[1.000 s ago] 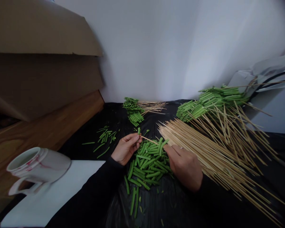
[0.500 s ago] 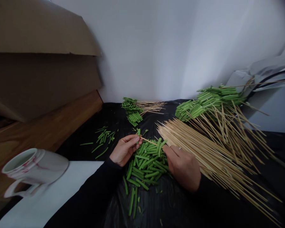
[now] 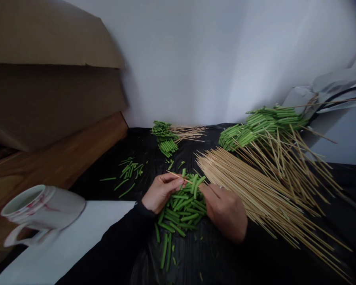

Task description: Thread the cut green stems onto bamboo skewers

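My left hand (image 3: 161,192) pinches a short green bean piece (image 3: 183,173) that is threaded on a thin bamboo skewer (image 3: 178,176). My right hand (image 3: 225,209) grips the other end of that skewer, fingers closed, back of the hand up. Both hands hover over a loose pile of cut green bean pieces (image 3: 180,209) lying on black plastic sheeting (image 3: 213,257). To the right of my right hand spreads a wide fan of bare bamboo skewers (image 3: 264,190).
Finished bean skewers lie in a small bundle (image 3: 167,138) at the back and a bigger heap (image 3: 261,124) at the back right. Stray bean bits (image 3: 130,172) are scattered left. A white mug (image 3: 38,209) lies tipped on white paper (image 3: 68,241), beside cardboard (image 3: 53,71).
The skewer tip now pokes out past the bean piece to the left. My left hand has shifted a little right and down toward the pile; my right hand moved slightly left.
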### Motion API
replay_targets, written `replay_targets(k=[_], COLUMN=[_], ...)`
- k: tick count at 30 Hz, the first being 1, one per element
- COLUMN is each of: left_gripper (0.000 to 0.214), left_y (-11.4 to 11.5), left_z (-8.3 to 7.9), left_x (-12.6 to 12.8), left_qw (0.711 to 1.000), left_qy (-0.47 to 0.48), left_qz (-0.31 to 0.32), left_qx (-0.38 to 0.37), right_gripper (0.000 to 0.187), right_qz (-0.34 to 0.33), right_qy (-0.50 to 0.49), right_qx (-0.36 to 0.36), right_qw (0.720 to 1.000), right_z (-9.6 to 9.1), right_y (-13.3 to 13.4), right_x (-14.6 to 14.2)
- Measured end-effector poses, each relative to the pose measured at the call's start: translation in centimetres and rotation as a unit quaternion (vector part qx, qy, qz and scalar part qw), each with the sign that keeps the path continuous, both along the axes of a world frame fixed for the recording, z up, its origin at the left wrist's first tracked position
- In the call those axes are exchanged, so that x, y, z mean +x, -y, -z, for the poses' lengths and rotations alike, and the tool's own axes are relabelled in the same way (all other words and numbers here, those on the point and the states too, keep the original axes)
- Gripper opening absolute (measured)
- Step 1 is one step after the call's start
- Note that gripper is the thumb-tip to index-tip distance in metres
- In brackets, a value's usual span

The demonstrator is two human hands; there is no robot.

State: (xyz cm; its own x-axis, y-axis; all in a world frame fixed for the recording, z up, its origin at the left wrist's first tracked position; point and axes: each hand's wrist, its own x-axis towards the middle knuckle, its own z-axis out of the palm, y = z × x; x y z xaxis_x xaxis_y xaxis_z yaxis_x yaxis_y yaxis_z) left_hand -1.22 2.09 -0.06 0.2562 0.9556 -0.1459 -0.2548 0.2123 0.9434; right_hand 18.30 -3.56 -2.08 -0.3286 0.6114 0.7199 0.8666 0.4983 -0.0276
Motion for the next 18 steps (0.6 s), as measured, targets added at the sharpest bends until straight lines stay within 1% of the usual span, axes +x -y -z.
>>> replay_targets(k=[8, 14, 18], left_gripper=[0.021, 0.022, 0.022], left_y=[0.44, 0.86, 0.76], left_z=[-0.39, 0.3, 0.38], left_x=[0.25, 0.82, 0.72], left_qw=[0.999, 0.997, 0.996], left_qy=[-0.024, -0.054, -0.063], left_qz=[0.005, 0.021, 0.027], left_qx=[0.033, 0.042, 0.057], right_gripper=[0.025, 0.025, 0.026], right_qz=[-0.014, -0.026, -0.02], right_qy=[-0.021, -0.026, -0.016], right_qx=[0.004, -0.002, 0.001], right_qw=[1.0, 0.999, 1.0], right_z=[-0.11, 0.09, -0.15], right_y=[0.15, 0.22, 0.02], right_x=[-0.43, -1.04, -0.66])
